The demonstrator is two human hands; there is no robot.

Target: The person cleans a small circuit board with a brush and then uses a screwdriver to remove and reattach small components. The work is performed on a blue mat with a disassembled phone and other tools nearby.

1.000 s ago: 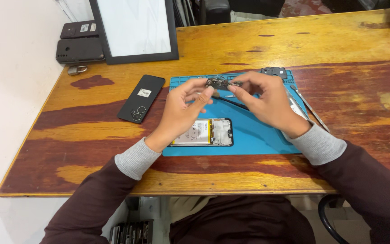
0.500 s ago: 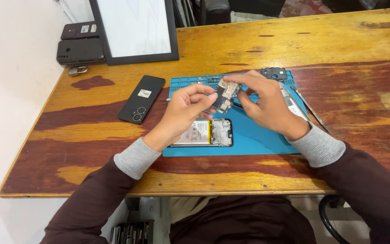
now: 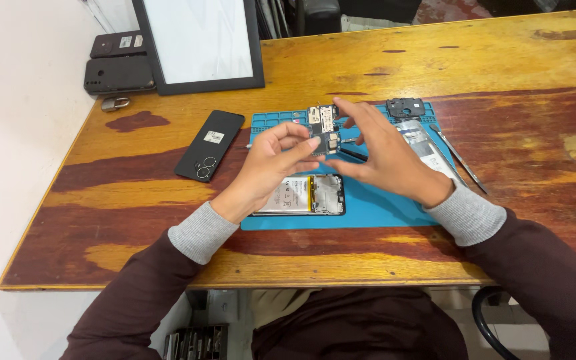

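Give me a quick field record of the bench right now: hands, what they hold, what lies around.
left hand: pinches the circuit board from the left
right hand: fingers on the board's right edge
board: held upright above the blue mat
open phone: flat on the mat, below the hands
black phone: face down on the wooden table, left of the mat
tweezers: right of the mat

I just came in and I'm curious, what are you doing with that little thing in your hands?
A person sits at a wooden table. The left hand and right hand together hold a small circuit board up above a blue mat. An opened phone lies on the mat below the hands, insides showing. A black phone lies face down to the left, off the mat.
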